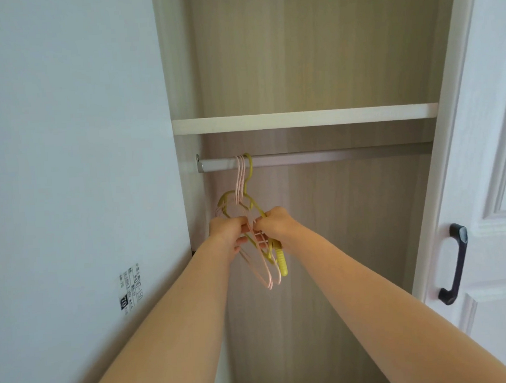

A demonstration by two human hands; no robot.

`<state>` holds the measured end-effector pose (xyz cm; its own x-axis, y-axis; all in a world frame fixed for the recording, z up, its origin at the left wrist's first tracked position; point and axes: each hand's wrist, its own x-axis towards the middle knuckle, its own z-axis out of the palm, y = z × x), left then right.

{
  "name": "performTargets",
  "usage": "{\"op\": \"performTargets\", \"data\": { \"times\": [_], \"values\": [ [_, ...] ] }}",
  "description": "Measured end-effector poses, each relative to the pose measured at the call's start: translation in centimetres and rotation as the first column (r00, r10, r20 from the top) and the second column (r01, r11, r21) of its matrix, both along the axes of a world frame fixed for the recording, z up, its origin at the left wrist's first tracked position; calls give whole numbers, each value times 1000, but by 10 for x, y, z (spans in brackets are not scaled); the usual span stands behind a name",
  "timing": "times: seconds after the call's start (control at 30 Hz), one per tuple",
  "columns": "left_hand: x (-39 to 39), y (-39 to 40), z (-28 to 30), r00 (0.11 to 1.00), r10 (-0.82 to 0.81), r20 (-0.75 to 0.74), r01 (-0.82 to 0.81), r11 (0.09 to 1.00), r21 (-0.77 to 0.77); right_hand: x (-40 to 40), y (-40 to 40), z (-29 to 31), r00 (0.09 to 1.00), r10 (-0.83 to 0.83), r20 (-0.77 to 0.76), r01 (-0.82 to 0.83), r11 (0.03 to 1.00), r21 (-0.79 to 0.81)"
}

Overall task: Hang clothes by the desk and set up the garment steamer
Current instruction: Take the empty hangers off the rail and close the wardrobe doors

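Over at lower left of the frame a small printed label (130, 289) sits on the pale wall. Near centre, the left hand (229, 229) has its grip curled tight round the pink hangers (261, 267), and the right hand (273, 224) pinches the same bunch beside the yellow-green hanger (281, 259). All hooks are over the closet rail (332, 156), upper middle, under the shelf (303, 118). Far right, a door with a dark handle (454, 263).

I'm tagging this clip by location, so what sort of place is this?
Most likely a built-in wardrobe in a home. A hanging rail runs under a shelf, plastic hangers hook over it, held by both hands, and a panelled door stands open alongside.
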<state>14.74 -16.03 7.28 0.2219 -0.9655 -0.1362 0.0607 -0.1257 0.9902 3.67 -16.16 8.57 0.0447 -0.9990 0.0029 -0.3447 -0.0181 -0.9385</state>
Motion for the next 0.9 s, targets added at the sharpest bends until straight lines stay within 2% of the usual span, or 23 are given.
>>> {"op": "performTargets", "data": {
  "times": [0.1, 0.27, 0.47, 0.7, 0.9],
  "values": [
    [-7, -5, 2, 998, -22, -57, 22, 1000, -2, -4, -2, -4, 997, 14, 82, -14, 1000, 3],
    [-16, -20, 5, 994, -7, -112, 8, 1000, 1, -14, -4, -8, 992, -8, 124, 5, 1000, 20],
    [-17, -31, 20, 945, -22, -325, 19, 1000, -13, -23, 2, -3, 981, -9, 192, 9, 1000, 0],
    [-17, -33, 27, 879, -13, -477, -3, 999, -34, -25, -2, 6, 994, -6, 106, 8, 1000, -22],
    [-20, -26, 36, 889, -13, -458, -27, 996, -82, -25, 1, 8, 984, -23, 179, 45, 992, -120]
  ]
}}
